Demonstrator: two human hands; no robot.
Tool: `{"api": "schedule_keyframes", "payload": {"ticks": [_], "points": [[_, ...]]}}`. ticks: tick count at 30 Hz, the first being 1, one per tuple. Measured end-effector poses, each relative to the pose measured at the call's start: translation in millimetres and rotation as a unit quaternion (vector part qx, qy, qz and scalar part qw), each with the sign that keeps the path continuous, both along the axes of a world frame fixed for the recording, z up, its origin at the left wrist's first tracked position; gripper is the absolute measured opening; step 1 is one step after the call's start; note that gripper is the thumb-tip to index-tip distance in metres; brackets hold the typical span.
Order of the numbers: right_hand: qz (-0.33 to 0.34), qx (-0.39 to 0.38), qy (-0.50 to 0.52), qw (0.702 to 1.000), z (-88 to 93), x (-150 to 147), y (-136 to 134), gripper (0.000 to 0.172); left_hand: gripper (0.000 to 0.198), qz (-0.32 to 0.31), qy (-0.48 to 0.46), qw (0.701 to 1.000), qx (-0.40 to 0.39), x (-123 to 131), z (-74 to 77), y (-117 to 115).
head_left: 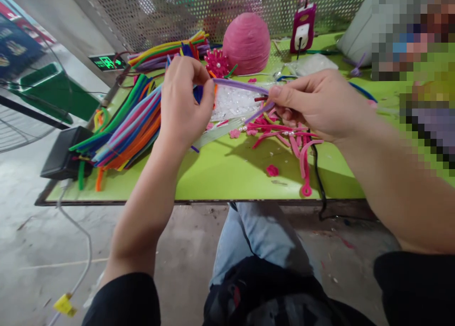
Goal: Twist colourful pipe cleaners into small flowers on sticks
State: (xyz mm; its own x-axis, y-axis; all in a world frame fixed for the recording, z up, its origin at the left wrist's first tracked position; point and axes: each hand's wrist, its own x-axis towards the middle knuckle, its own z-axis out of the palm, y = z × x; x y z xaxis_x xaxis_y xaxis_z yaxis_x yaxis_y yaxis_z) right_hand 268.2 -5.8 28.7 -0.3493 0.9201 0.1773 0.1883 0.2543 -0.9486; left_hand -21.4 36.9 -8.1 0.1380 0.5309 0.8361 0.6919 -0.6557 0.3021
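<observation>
A purple pipe cleaner [241, 85] stretches between my two hands above the table. My left hand [186, 101] pinches its left end between thumb and forefinger. Its other part runs into the fingers of my right hand [313, 101], and a purple length sticks out below them. A short dark red piece [260, 99] also pokes out by my right fingertips; what it belongs to is hidden. Beneath my right hand lie pink pipe cleaner pieces [295, 146] with small white beads. Under the purple strand sits a bag of clear beads [229, 103].
Bundled coloured pipe cleaners [128, 122] lie left, beside a black box [66, 153]. A pink ball [246, 44] and a pink flower [216, 63] stand at the back against a perforated panel [199, 8]. A black cable [316, 174] hangs over the front edge.
</observation>
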Motion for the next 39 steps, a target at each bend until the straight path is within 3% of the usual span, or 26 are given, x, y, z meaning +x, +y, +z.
{"api": "schedule_keyframes", "payload": {"ticks": [6, 9, 13, 19, 23, 28, 33, 39], "points": [[0.000, -0.008, -0.033, 0.999, 5.2, -11, -8, 0.063, 0.062, -0.126, 0.142, 0.980, 0.059, 31, 12.7, -38], [0.007, 0.012, -0.015, 1.000, 5.1, -15, -11, 0.062, 0.044, -0.164, 0.125, 0.978, -0.020, 49, 5.5, -48], [0.012, 0.013, -0.012, 1.000, 5.0, -17, -14, 0.066, 0.038, -0.132, 0.062, 0.986, -0.084, 55, 1.5, -55], [0.013, 0.020, -0.003, 1.000, 10.4, -15, -18, 0.070, 0.032, -0.093, 0.054, 0.988, -0.111, 56, 11.1, -69], [0.016, 0.063, -0.051, 0.997, 12.8, -11, -19, 0.057, 0.021, -0.111, 0.025, 0.986, -0.125, 58, 14.3, -72], [0.007, 0.073, -0.056, 0.996, 12.4, -7, -17, 0.055, 0.022, -0.146, 0.008, 0.968, -0.204, 52, 20.3, -69], [0.012, 0.039, -0.055, 0.998, 13.2, -13, -18, 0.050, 0.019, -0.103, 0.051, 0.978, -0.173, 47, 21.3, -61], [0.002, 0.055, -0.065, 0.996, 9.6, -13, -16, 0.058, 0.028, -0.062, 0.088, 0.986, -0.129, 48, 16.1, -55]]}}
